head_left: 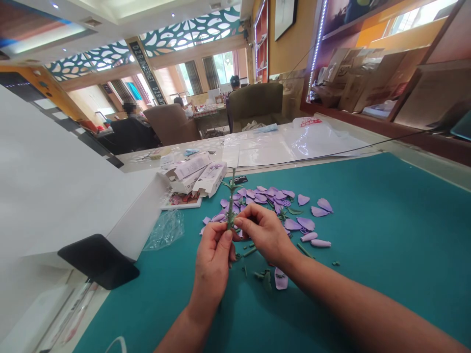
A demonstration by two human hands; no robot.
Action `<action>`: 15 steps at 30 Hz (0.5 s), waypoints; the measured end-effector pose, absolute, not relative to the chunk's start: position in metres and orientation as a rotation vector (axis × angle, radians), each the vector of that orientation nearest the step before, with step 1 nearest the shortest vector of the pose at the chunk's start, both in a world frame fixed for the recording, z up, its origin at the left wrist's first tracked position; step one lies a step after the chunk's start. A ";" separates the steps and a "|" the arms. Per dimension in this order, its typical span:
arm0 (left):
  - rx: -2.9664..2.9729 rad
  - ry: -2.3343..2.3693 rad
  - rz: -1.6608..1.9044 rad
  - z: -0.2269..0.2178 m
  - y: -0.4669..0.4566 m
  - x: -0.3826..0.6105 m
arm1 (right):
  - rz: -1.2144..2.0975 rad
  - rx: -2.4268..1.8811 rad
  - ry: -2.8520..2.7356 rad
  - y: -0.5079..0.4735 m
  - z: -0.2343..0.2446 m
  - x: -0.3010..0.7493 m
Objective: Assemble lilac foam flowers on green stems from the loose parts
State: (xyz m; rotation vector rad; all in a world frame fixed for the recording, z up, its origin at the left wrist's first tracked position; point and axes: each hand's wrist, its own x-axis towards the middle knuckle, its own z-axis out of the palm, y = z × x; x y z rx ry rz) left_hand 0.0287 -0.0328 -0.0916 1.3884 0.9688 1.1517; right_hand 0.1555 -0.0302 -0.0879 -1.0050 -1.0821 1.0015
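Observation:
A green artificial flower stem (231,208) stands nearly upright in front of me, with small leaf-like points spreading near its top. My left hand (215,255) is closed around its lower part, thumb pressed on the front. My right hand (263,230) pinches at the stem's right side just above the left thumb; any small part between those fingertips is hidden. Behind the hands lie many loose purple petals (260,198) with green bits among them. Nearer me are a dark green leaf piece (266,280) and a single pale purple petal (281,279) with small green parts on it.
A teal mat (368,235) covers the table. To the left are opened boxes (209,179), a crumpled clear bag (165,229) and a black flat device (99,262). Clear plastic sheeting (294,144) lies behind the mat. Chairs and several people are farther back.

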 end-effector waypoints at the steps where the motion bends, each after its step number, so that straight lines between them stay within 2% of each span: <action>1: 1.397 0.973 1.150 -0.091 -0.033 0.029 | 1.012 -1.003 -1.074 -0.030 -0.087 0.155; 15: 1.467 1.023 1.156 -0.087 -0.033 0.030 | 1.156 -0.938 -0.981 -0.030 -0.083 0.152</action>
